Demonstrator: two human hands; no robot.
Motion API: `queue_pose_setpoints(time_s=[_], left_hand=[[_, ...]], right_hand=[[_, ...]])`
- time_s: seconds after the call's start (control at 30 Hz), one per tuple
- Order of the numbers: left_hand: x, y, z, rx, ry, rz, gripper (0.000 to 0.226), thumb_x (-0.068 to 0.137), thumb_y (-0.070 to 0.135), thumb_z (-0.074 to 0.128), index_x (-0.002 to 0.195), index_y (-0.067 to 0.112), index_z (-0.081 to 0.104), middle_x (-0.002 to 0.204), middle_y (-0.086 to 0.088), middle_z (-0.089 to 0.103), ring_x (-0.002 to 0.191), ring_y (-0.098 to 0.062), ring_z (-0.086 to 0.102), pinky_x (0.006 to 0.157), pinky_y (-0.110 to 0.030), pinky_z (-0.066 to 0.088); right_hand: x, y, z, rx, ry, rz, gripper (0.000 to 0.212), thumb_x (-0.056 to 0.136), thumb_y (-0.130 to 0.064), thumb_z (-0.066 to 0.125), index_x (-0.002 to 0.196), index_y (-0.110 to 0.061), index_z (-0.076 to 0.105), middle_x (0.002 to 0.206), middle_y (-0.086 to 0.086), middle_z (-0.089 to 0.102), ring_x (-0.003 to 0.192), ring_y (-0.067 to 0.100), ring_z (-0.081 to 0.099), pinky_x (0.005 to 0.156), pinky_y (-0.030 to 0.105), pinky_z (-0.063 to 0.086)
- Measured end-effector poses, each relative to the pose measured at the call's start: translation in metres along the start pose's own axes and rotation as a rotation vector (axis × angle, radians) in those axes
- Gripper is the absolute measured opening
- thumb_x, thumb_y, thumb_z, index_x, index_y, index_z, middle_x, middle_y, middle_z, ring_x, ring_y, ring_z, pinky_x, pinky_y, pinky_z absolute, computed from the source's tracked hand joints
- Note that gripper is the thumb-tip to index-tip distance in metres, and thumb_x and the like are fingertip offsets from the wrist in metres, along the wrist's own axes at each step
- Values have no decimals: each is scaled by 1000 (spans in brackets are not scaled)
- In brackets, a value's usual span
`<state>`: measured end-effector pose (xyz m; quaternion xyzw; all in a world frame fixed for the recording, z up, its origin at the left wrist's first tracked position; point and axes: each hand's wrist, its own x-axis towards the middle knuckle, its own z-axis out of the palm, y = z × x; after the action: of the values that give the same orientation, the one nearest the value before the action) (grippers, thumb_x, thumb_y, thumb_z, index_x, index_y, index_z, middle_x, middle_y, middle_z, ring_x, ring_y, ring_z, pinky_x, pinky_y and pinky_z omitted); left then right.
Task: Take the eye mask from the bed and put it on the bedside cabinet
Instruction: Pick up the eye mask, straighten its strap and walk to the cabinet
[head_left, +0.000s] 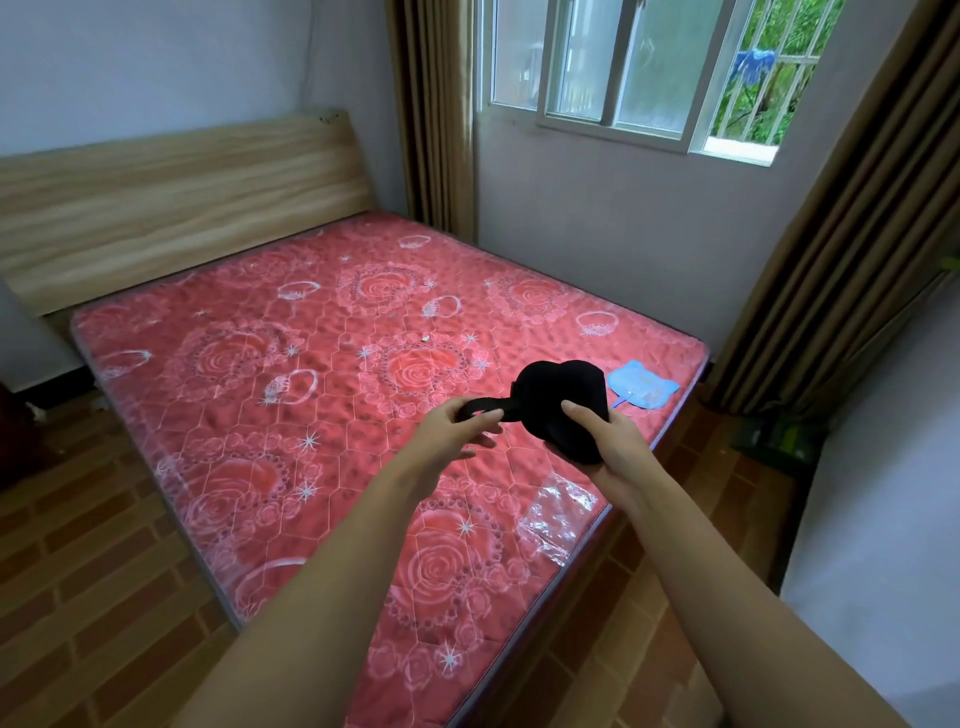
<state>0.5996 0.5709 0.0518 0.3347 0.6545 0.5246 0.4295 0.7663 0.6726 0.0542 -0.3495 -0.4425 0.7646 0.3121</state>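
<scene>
A black eye mask (558, 397) is held up in the air over the near right part of the bed (322, 374). My right hand (605, 439) grips the padded body of the mask from below and behind. My left hand (457, 428) pinches the mask's black strap, which stretches left from the body. The bed has a red rose-patterned mattress wrapped in clear plastic and a light wooden headboard (176, 202). No bedside cabinet is clearly visible; only a dark shape shows at the far left edge.
A light blue cat-shaped pouch (644, 387) lies near the bed's right edge, just beyond the mask. Brown curtains (852, 249) hang by the window (618, 73) on the right. Brick-patterned floor (93, 561) surrounds the bed. A white surface (883, 509) rises at the right.
</scene>
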Motion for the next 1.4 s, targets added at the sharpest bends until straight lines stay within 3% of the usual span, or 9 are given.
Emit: queue_pose_setpoints(time_s=[0.13,0.3,0.53,0.73,0.87,1.0,1.13,1.23,1.4], left_hand=[[3,0,-1,2,86,44,5,84,16,63,89,16,65,76,-2,68,65,-11,63,75,-31,47],[5,-2,-3,19,159,20,9,84,11,61,93,7,64,73,-2,66,64,-12,60,67,-26,45],[6,-9,-14,-15,246,-20,6,85,10,61,81,14,63,73,-3,66,65,-15,59,68,-30,43],[4,-7,-22,-93,357,-40,15,88,9,55,75,13,59,75,-3,63,65,-15,57,63,-30,44],[2,-6,-19,-217,320,-109,11,93,9,48,85,9,56,85,-6,63,73,-19,61,70,-35,50],[-2,-6,-12,-524,293,-110,22,95,3,36,89,2,57,90,-14,63,83,-25,63,81,-41,51],[-7,-7,-15,-728,319,-83,25,95,3,36,78,2,54,70,-10,64,70,-21,65,70,-39,59],[-10,-12,-17,-458,321,-108,19,95,4,37,80,6,49,63,-6,50,57,-17,52,66,-37,54],[-24,-25,-23,184,109,-107,11,89,11,49,99,10,55,74,-3,48,66,-14,45,69,-25,42]], right_hand=[[0,0,-7,47,15,21,19,84,-14,62,102,-7,58,105,14,64,95,26,64,66,34,61],[1,1,-15,74,30,19,13,84,-14,63,95,-9,60,103,14,64,95,27,64,61,31,60],[4,3,-27,92,80,16,21,80,-10,66,100,-4,59,107,17,63,97,29,64,65,33,60],[4,5,-37,108,144,10,11,82,-8,64,91,-5,59,102,16,61,95,31,61,60,32,61],[4,8,-37,90,129,25,11,83,-9,63,93,-7,59,104,16,61,98,31,60,59,31,60],[3,12,-32,87,98,60,9,84,-10,61,93,-6,59,104,17,62,98,32,62,58,30,60],[3,16,-29,75,78,77,15,85,-10,61,99,-5,58,106,17,62,100,32,61,61,32,60],[3,18,-27,67,74,82,17,85,-10,61,100,-3,57,105,17,62,99,33,61,61,32,60],[6,25,-14,77,19,86,15,85,-11,61,98,-5,59,104,16,64,97,30,63,65,34,58]])
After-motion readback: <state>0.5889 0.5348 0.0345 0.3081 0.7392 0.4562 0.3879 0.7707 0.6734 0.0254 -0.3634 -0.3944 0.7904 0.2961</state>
